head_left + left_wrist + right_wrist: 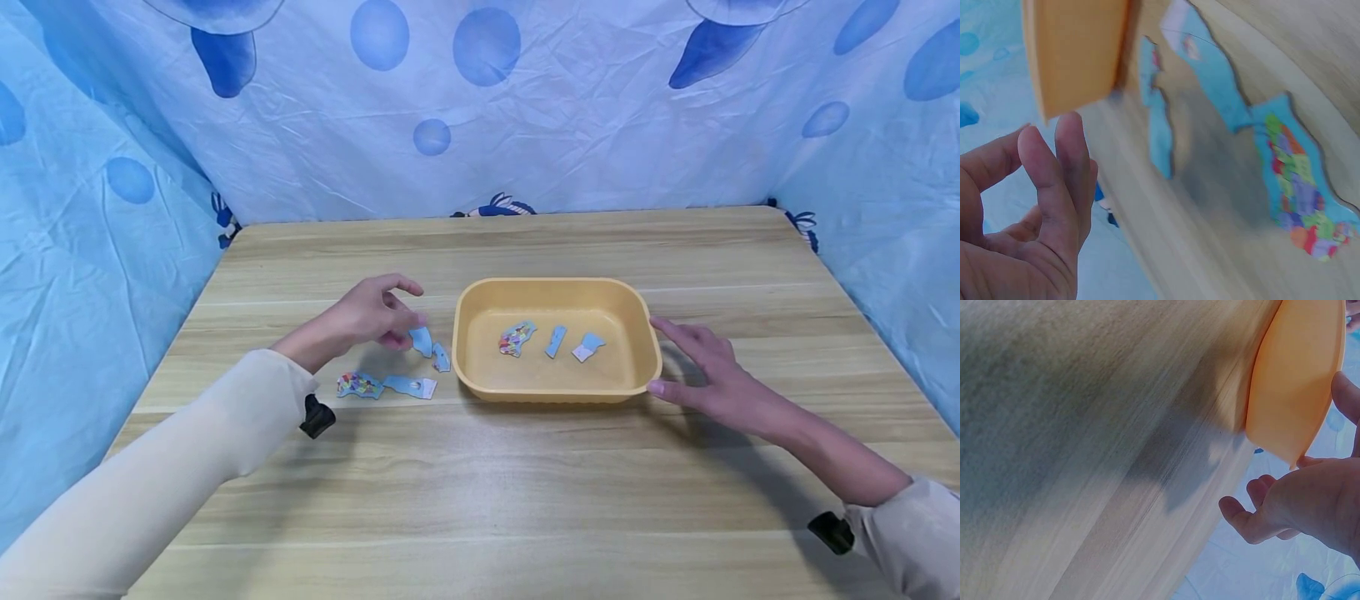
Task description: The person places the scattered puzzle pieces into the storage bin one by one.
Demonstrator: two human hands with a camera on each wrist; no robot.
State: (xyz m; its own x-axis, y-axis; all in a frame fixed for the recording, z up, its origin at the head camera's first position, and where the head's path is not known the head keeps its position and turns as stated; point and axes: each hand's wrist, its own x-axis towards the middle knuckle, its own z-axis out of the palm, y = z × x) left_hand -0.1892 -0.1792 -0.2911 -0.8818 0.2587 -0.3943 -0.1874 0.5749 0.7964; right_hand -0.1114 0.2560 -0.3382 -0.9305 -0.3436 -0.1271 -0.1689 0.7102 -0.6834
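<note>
The wooden table [480, 483] lies beneath both my hands, the tan tray [555, 395] between them; the head view shows its inside, the wrist views just its outer wall. My right hand [708, 375] touches its end with fingers extended. My left hand [375, 312] holds nothing, fingers loosely bent. Nearer me than it lie a multicoloured piece [360, 384] and a blue-and-white piece [408, 387]; by its fingertips, two narrow blue pieces [441, 358].

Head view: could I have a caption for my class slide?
Left hand near picture pieces on the table, right hand at the rim of a yellow tray with more pieces.
</note>
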